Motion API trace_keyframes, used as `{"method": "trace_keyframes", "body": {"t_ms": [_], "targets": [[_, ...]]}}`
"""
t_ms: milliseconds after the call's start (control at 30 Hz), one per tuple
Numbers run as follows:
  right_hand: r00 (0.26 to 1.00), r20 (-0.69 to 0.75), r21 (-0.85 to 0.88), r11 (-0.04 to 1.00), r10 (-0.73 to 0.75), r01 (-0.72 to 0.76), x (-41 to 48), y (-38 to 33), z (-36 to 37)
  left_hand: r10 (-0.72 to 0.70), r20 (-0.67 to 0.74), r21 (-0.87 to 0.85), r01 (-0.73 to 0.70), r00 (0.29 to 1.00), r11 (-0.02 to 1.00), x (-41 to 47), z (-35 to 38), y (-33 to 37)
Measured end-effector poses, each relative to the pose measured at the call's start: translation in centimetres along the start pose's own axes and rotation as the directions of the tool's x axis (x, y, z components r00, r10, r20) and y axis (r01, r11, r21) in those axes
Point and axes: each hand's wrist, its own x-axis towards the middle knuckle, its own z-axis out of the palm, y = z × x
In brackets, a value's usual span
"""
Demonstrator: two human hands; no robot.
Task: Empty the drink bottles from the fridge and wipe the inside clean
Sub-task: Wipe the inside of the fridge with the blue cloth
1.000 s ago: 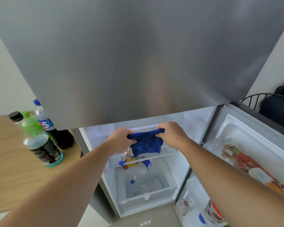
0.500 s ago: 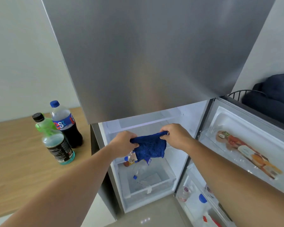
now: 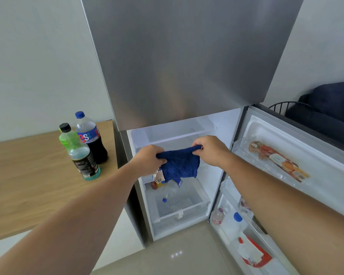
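A dark blue cloth (image 3: 180, 165) hangs stretched between my left hand (image 3: 150, 158) and my right hand (image 3: 212, 148), each pinching a top corner, in front of the open lower fridge compartment (image 3: 187, 133). Below the cloth a clear bottle with a blue cap (image 3: 168, 196) lies in the bottom drawer, next to a brownish item (image 3: 154, 185) partly hidden by the cloth. On the wooden table (image 3: 32, 175) to the left stand a dark cola bottle (image 3: 90, 137), a bottle with blue-green liquid (image 3: 80, 155) and a green bottle (image 3: 65, 138) behind it.
The closed steel upper door (image 3: 187, 56) fills the top of the view. The open lower door (image 3: 286, 165) on the right holds a packaged food item (image 3: 278, 159) and, lower down, small bottles and a red-and-white pack (image 3: 252, 253). Beige floor tiles lie below.
The view has pulled back and shifted right, showing more of the fridge and table. Both hands still hold the cloth by its corners, stretched slightly wider than before.
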Motion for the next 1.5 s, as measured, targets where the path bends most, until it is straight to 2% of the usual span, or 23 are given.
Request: {"method": "trace_keyframes", "body": {"t_ms": [467, 833, 967, 1233, 1500], "targets": [[0.996, 0.03, 0.046, 0.996, -0.08, 0.079, -1.7, -4.2, 1.2, -0.024, -0.128, 0.057, 0.031, 0.992, 0.998, -4.5, -2.6, -1.7], [0.986, 0.069, 0.045, 0.988, -0.151, 0.148, 0.3, -13.1, 6.3, -0.038, -0.136, 0.071, 0.048, 0.99, 0.996, -8.9, -8.4, -10.1], [0.976, 0.106, 0.096, 0.979, -0.189, 0.179, 1.4, -18.2, 9.4, -0.092, -0.123, 0.072, 0.102, 0.988, 0.992, -11.5, -11.9, -14.5], [0.928, 0.174, 0.131, 0.942, -0.329, 0.31, 2.2, -27.8, 15.3, -0.244, -0.191, 0.049, 0.257, 0.951, 0.965, -18.0, -17.4, -21.8], [0.872, 0.237, 0.145, 0.903, -0.428, 0.404, 2.9, -35.6, 19.9, -0.375, -0.27, -0.018, 0.385, 0.887, 0.923, -23.8, -20.3, -27.5]]}}
